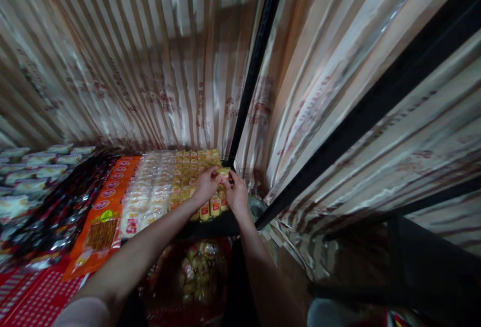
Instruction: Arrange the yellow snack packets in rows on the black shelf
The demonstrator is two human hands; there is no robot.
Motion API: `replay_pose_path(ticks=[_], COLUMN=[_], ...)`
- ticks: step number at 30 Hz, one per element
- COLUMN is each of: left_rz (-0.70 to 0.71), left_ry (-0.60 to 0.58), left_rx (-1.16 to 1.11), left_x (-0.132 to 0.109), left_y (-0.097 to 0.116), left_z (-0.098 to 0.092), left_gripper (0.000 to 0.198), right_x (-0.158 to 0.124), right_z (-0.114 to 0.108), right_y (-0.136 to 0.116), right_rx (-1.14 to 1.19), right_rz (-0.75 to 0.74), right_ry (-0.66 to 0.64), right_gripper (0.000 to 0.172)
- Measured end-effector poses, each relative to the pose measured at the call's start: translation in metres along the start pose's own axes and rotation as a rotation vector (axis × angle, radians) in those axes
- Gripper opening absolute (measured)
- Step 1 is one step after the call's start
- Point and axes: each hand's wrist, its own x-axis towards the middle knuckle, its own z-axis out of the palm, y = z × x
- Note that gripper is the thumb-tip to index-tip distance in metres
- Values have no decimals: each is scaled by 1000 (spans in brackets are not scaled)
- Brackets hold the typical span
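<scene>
My left hand (207,184) and my right hand (237,192) come together over the right end of a shelf. Pinched between the fingers of both is a small yellow snack packet (224,172). Beneath and beside them, similar yellow snack packets (204,210) stand in close rows, some with red labels facing me. Farther left along the shelf are clear-wrapped white packets (150,181). Lower down, a bag of yellow packets (201,272) sits below the shelf edge between my forearms; its outline is dim.
Orange snack bags (103,201), dark shiny packets (63,206) and pale green-white packets (33,171) fill the shelf to the left. A black metal post (255,66) rises behind my hands, and a slanting black bar (356,111) crosses at right. Pleated curtains (112,56) hang behind.
</scene>
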Motion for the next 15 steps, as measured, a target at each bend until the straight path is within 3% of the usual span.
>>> replay_pose_path(ticks=[7,15], left_rz=[28,30], left_ry=[-107,-154], left_rx=[-33,226], left_x=[76,134], left_y=[5,3], left_z=[20,26], left_gripper=[32,27], right_x=[58,99], right_z=[17,43], right_y=[17,34], right_rx=[-91,-134], right_rz=[117,141], right_ry=[90,159], right_gripper=[36,35])
